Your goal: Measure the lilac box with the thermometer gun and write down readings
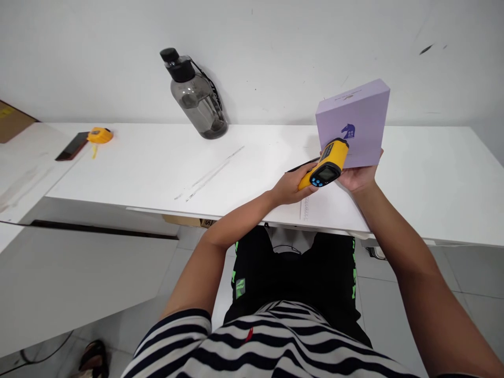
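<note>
My left hand (pixel 290 185) is wrapped round the grip of a yellow and black infrared thermometer (pixel 327 161). Its small screen and blue buttons face me, and its front end points at a light purple box (pixel 366 123). My right hand (pixel 359 177) holds that box upright from beneath, above the table; most of its fingers are hidden behind the box. A dark blue horse-head mark shows on the box's front. Below the hands a white spiral notebook (pixel 326 207) lies at the table's front edge. A dark thin object (pixel 301 165) is partly covered by my left hand.
On the white table (pixel 157 168) a grey see-through water bottle (pixel 199 102) stands by the wall. Further left lie a yellow tape measure (pixel 100 135) and a dark phone-like slab (pixel 73 147). A brown cardboard box (pixel 13 123) sits at the far left. A person's sandalled foot (pixel 94 358) shows at lower left.
</note>
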### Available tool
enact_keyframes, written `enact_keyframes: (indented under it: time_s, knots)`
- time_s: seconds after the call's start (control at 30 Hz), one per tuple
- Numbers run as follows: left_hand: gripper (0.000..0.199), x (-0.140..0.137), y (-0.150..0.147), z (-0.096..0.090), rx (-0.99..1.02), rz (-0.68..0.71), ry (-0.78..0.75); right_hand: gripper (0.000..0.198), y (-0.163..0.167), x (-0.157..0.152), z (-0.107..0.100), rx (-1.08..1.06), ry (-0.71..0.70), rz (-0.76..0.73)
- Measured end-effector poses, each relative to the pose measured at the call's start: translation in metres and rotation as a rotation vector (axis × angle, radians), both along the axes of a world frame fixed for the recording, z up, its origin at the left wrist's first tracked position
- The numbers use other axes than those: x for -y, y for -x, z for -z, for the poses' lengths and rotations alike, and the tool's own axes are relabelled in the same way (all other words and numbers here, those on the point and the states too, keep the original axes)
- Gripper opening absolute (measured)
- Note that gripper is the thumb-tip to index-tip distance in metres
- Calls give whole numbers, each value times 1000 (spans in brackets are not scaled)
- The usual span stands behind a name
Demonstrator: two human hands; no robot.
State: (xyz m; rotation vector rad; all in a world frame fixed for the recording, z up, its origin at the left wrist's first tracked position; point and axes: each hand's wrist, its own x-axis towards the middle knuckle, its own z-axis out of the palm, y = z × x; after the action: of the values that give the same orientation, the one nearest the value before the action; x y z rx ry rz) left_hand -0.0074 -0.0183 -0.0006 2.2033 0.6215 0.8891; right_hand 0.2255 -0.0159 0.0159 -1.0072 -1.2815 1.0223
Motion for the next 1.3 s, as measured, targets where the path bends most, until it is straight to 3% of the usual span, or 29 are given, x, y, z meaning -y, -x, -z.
enact_keyframes:
  time_s: [0.07, 0.23, 0.3, 0.7, 1.3]
  knots:
    - [86, 0, -2, 2, -14, 10, 2, 77, 4, 0, -3, -106, 17, 28]
    - [90, -1, -3, 4, -7, 44, -28, 66, 8, 0, -6, -752, 145, -78]
    - [88, -1, -3, 5, -9, 46, -33, 64, 6, 1, -8, -842, 183, -99]
    - [86, -1, -2, 6, 26, 24, -39, 75, 7, 5, -12, -707, 152, -129]
    - [88, -2, -3, 10, 10, 10, -20, 81, 6, 4, -10, -672, 145, -146]
